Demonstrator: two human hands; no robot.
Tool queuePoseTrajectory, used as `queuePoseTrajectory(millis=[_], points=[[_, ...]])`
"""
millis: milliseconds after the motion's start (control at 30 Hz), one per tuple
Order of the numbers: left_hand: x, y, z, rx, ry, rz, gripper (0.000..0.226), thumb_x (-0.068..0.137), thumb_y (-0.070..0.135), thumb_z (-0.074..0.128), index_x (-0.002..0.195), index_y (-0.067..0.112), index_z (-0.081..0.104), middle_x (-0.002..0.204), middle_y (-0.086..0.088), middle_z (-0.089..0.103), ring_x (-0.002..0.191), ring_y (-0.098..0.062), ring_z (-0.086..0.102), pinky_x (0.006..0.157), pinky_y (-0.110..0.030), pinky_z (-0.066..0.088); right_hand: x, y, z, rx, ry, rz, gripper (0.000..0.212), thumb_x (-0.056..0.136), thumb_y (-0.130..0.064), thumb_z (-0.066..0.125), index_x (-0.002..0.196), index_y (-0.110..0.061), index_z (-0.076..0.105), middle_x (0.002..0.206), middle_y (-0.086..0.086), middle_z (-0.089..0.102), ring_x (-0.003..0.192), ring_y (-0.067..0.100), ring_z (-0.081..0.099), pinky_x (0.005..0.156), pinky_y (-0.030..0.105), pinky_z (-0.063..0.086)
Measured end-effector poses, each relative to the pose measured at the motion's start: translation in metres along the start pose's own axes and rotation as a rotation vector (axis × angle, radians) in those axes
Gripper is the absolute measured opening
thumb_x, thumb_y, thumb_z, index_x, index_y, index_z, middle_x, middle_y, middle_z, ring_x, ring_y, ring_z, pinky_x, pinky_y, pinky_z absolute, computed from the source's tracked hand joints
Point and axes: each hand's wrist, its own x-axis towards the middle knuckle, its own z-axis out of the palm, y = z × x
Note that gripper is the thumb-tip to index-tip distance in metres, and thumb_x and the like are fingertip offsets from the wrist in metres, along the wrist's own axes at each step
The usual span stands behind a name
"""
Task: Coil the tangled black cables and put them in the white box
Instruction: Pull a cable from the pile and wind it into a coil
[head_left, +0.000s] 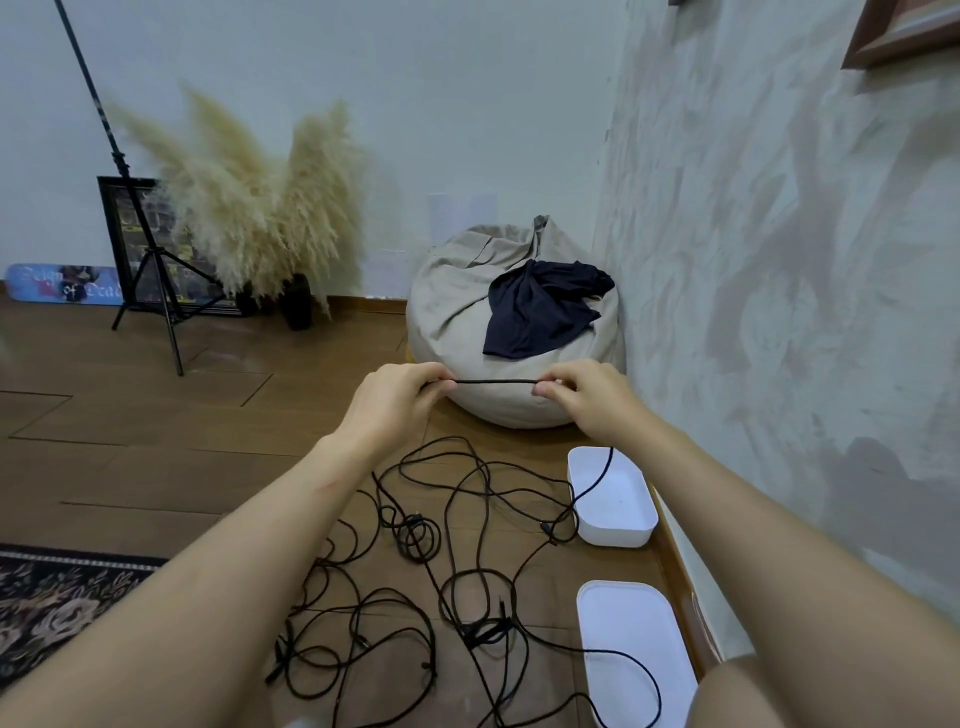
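- Both hands are up mid-frame, the left hand at 9 o'clock of the right hand, with a short run of black cable pulled straight and level between them.
- Left grip: thumb and fingertips pinched onto the cable. Right grip: the same pinch at the other end, fingers curled.
- From the right hand the cable drops toward 6 o'clock and crosses the open white box, which sits on the floor beside the wall.
- The tangled black cables sprawl loose on the floor, at 9 o'clock of the box.
- At 6 o'clock of the box lies a second white piece with a cable looped over it; lid or box, I cannot tell.
- At 12 o'clock, a beanbag with a dark cloth on it.
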Motion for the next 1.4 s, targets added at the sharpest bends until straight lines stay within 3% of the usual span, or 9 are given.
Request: queuePoseTrajectory(millis=[133,333,467,600,733,900,1133,1233,1400], points=[[0.000,0.018,0.005,-0.007,-0.013,0.101,0.019,0.102,0.038,0.059,0.104,0.027,0.074,0.083,0.010,0.071,0.077,-0.014,0.063,0.069,-0.041,0.053,0.000,-0.015,0.011,0.071,-0.116,-0.082,0.026,0.100,-0.041,0.060,0.119,-0.028,0.072,0.094,-0.012,0.066,0.091,0.010,0.058,0.075,0.030,0.040],[-0.001,0.000,-0.001,0.000,0.020,-0.008,0.022,0.103,0.039,0.057,0.105,0.025,0.074,0.085,0.008,0.071,0.079,-0.015,0.064,0.072,-0.044,0.055,-0.001,0.009,0.002,-0.021,0.050,0.044,0.024,0.103,-0.036,0.057,0.114,-0.026,0.075,0.091,-0.010,0.067,0.089,0.013,0.061,0.066,0.028,0.039],[-0.001,0.017,0.005,-0.009,-0.002,0.088,0.019,0.103,0.039,0.058,0.106,0.028,0.074,0.086,0.010,0.073,0.079,-0.014,0.065,0.069,-0.042,0.055,-0.003,-0.003,0.010,0.072,-0.086,-0.024,0.027,0.100,-0.042,0.061,0.123,-0.032,0.070,0.112,-0.012,0.068,0.102,0.009,0.058,0.082,0.029,0.043],[0.001,0.022,0.008,-0.024,-0.042,0.103,0.020,0.103,0.038,0.058,0.107,0.028,0.075,0.088,0.010,0.073,0.081,-0.013,0.065,0.071,-0.041,0.054,0.003,-0.020,0.011,0.097,-0.036,-0.073,0.021,0.100,-0.040,0.061,0.112,-0.031,0.076,0.098,-0.011,0.072,0.095,0.010,0.062,0.079,0.032,0.049],[-0.004,0.001,0.002,-0.007,-0.004,-0.005,0.022,0.104,0.040,0.056,0.107,0.027,0.074,0.090,0.010,0.073,0.084,-0.013,0.066,0.075,-0.044,0.056,-0.001,-0.003,0.001,-0.012,0.045,0.014,0.020,0.102,-0.035,0.059,0.110,-0.026,0.075,0.073,-0.017,0.056,0.076,0.008,0.053,0.061,0.023,0.035],[-0.002,0.024,0.008,-0.050,-0.026,0.120,0.019,0.102,0.038,0.059,0.106,0.028,0.074,0.089,0.010,0.073,0.082,-0.010,0.065,0.073,-0.041,0.054,-0.003,-0.022,0.011,0.069,-0.112,-0.112,0.024,0.100,-0.044,0.059,0.115,-0.031,0.072,0.085,-0.010,0.064,0.080,0.007,0.056,0.068,0.032,0.043],[-0.003,-0.002,-0.001,-0.005,0.014,-0.020,0.023,0.103,0.042,0.057,0.107,0.028,0.074,0.087,0.010,0.073,0.081,-0.013,0.065,0.073,-0.042,0.056,-0.006,-0.005,-0.003,-0.046,-0.019,-0.020,0.022,0.102,-0.038,0.058,0.114,-0.027,0.074,0.097,-0.010,0.069,0.094,0.014,0.061,0.072,0.031,0.041],[-0.002,0.017,0.002,-0.035,-0.012,0.076,0.019,0.102,0.038,0.060,0.106,0.027,0.075,0.088,0.010,0.074,0.082,-0.011,0.065,0.072,-0.038,0.054,-0.006,-0.021,0.007,0.068,-0.134,-0.124,0.017,0.100,-0.040,0.060,0.102,-0.030,0.073,0.089,-0.011,0.069,0.084,0.009,0.060,0.070,0.033,0.043],[0.000,0.002,-0.002,0.002,-0.024,-0.013,0.025,0.103,0.042,0.056,0.106,0.025,0.074,0.085,0.011,0.070,0.079,-0.011,0.062,0.071,-0.037,0.053,0.001,-0.005,-0.002,-0.002,0.011,-0.039,0.021,0.103,-0.036,0.056,0.100,-0.027,0.075,0.089,-0.010,0.069,0.087,0.014,0.061,0.067,0.031,0.039]])
